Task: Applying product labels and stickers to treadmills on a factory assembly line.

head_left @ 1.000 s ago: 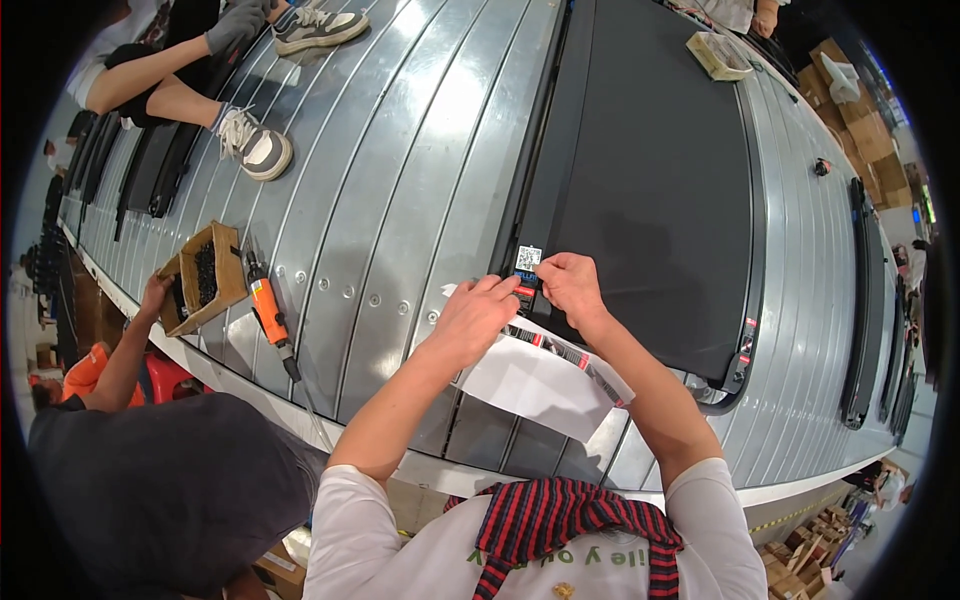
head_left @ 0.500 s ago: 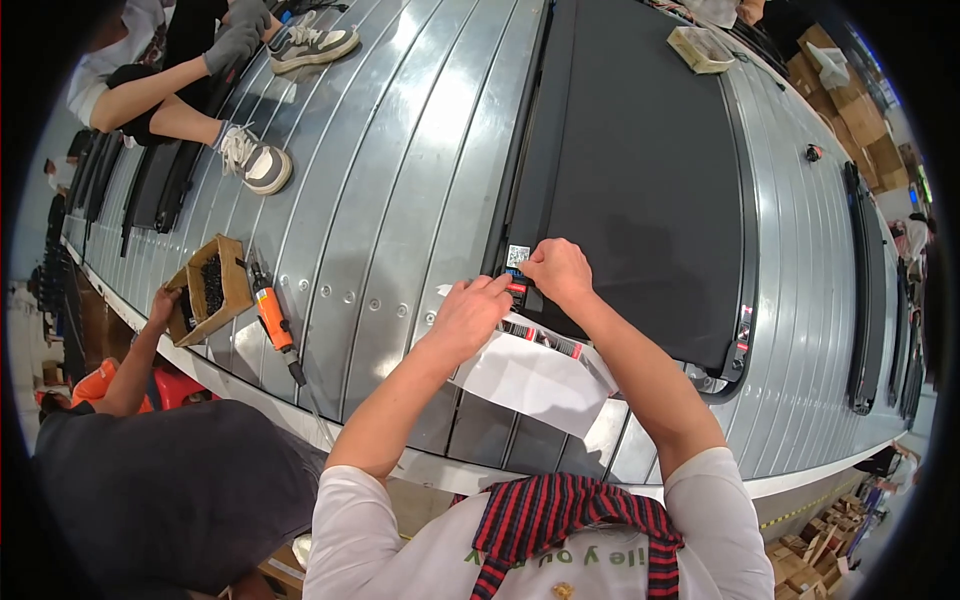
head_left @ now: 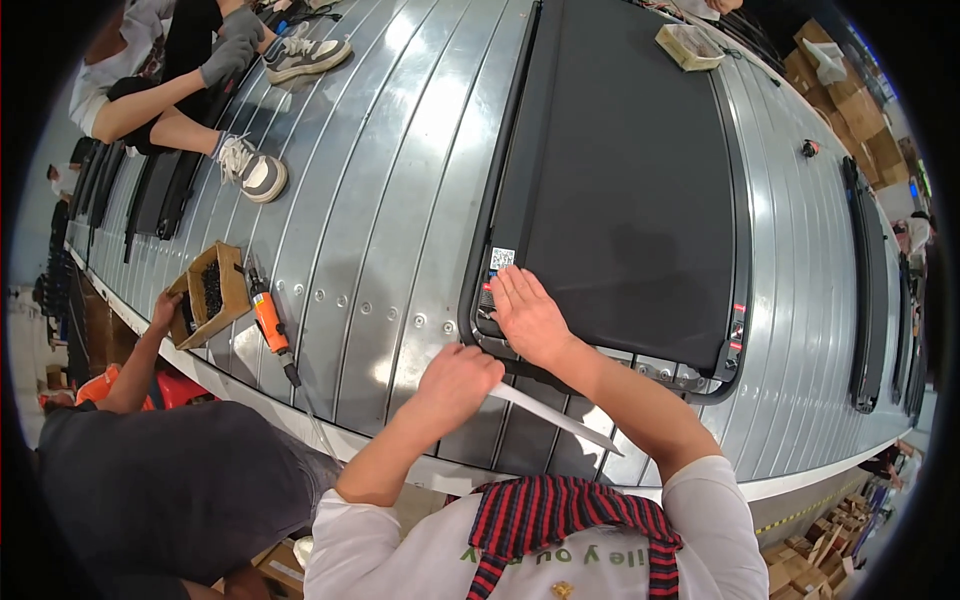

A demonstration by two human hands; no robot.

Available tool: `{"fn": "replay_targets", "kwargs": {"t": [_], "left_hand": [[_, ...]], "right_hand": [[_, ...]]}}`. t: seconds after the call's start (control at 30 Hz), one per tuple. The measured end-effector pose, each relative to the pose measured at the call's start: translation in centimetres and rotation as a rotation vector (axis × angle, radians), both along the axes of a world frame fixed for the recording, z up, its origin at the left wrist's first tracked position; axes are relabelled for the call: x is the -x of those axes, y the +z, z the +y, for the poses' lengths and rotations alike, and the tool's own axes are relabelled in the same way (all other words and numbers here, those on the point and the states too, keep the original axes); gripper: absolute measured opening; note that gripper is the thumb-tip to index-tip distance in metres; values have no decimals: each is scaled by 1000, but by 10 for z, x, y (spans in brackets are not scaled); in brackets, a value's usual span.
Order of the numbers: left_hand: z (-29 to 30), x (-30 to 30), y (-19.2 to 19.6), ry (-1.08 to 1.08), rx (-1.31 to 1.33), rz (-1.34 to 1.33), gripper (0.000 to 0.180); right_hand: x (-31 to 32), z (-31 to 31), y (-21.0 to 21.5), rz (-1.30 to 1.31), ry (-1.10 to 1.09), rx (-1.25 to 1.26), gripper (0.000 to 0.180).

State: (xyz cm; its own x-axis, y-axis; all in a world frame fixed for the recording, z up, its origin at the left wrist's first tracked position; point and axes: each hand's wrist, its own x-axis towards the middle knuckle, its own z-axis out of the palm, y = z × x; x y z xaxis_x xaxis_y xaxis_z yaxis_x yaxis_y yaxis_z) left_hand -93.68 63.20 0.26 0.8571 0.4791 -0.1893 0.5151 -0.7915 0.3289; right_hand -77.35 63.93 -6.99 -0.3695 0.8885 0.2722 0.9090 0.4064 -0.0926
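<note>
A large dark panel (head_left: 630, 180) with a black frame lies flat on the ribbed metal table. My right hand (head_left: 530, 312) lies flat, fingers stretched together, over a label (head_left: 502, 259) at the panel's near left corner. The label's white square with a black code pattern shows beyond the fingertips; the rest is partly covered. Just off the frame's near edge, my left hand (head_left: 458, 385) is closed around the end of a white sheet (head_left: 555, 418), seen nearly edge-on. More small red and black labels (head_left: 737, 328) sit at the panel's near right corner.
An orange power screwdriver (head_left: 270, 318) lies left on the table beside a cardboard box (head_left: 222, 297) of small black parts, touched by a co-worker's hand (head_left: 166, 308). Another person with grey gloves (head_left: 230, 60) sits on the table, far left. A pale tray (head_left: 690, 46) rests on the panel's far end.
My right hand has flattened onto the label, where its fingers were pinching before. My left hand has drawn back toward me with the white sheet, which has turned edge-on. The panel has shifted slightly left.
</note>
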Motion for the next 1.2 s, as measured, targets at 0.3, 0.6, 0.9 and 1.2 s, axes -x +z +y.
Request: {"fn": "replay_targets", "kwargs": {"t": [0.3, 0.6, 0.9, 1.2], "left_hand": [[-67, 7, 27, 23, 56, -69, 8], [-145, 1, 30, 3, 172, -56, 16], [-196, -15, 51, 274, 506, -434, 21], [-236, -66, 19, 558, 878, -750, 25]], "right_hand": [[-11, 25, -9, 2, -77, 161, 46], [-52, -65, 31, 527, 43, 212, 34], [-133, -233, 28, 1288, -426, 685, 24], [-153, -321, 39, 2010, -267, 823, 41]]}}
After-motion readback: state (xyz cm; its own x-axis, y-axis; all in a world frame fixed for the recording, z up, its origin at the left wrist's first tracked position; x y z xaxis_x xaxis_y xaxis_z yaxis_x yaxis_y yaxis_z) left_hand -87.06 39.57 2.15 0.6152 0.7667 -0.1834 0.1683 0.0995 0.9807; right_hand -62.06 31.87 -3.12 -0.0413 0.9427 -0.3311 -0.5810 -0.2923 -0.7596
